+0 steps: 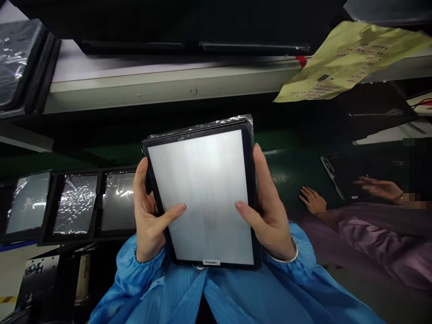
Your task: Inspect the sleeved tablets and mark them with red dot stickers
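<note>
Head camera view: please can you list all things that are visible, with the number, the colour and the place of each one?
Framed display panel: 1, silver-grey face with black frame, held in both hands at centre.
Film-covered panels: 3, silvery in black frames, in a row at left.
Stacked framed panel: 1 visible, black and silvery, top left.
Printed sheet: 1, yellow-green with red marks, top right.
Dark panel: 1, black, at right, under a co-worker's hands.
Co-worker's hands: 2, at right.
Co-worker's sleeve: 1 visible, purple, at right.
Left hand: 1, on the panel's left edge.
Right hand: 1, on the panel's right edge.
Gown sleeves: 2, blue, bottom.
</note>
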### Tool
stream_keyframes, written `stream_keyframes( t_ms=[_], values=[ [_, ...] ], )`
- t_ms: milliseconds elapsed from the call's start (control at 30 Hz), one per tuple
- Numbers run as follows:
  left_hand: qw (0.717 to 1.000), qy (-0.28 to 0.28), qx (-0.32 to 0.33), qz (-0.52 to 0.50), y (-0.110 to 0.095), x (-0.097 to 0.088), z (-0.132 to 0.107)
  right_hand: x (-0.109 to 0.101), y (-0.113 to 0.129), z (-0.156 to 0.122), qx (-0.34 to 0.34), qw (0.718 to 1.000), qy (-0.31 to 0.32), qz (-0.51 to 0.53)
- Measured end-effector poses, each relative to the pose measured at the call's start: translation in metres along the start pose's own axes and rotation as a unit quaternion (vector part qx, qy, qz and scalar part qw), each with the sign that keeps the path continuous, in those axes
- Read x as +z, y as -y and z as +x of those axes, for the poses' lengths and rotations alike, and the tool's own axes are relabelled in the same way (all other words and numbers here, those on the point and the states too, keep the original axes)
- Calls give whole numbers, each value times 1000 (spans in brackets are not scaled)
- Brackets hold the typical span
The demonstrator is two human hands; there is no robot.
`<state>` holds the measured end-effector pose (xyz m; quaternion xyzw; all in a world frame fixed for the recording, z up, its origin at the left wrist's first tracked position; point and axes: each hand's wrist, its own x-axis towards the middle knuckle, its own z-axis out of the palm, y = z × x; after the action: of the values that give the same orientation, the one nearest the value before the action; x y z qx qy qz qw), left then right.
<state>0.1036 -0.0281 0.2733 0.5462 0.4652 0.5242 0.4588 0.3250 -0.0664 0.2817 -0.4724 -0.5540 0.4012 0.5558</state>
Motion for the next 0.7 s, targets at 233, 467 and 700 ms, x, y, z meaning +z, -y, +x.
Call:
stream_keyframes(
  t_ms=[233,467,700],
  values=[
    [1000,-2,2,10,10,1,-1,10,-10,8,1,999,-29,38],
    [997,41,-71,-14,31,14,3,7,-62,9,94,991,-58,78],
    [953,3,-236,190,168,0,-1,-18,-218,2,255,958,-115,68]
  ],
)
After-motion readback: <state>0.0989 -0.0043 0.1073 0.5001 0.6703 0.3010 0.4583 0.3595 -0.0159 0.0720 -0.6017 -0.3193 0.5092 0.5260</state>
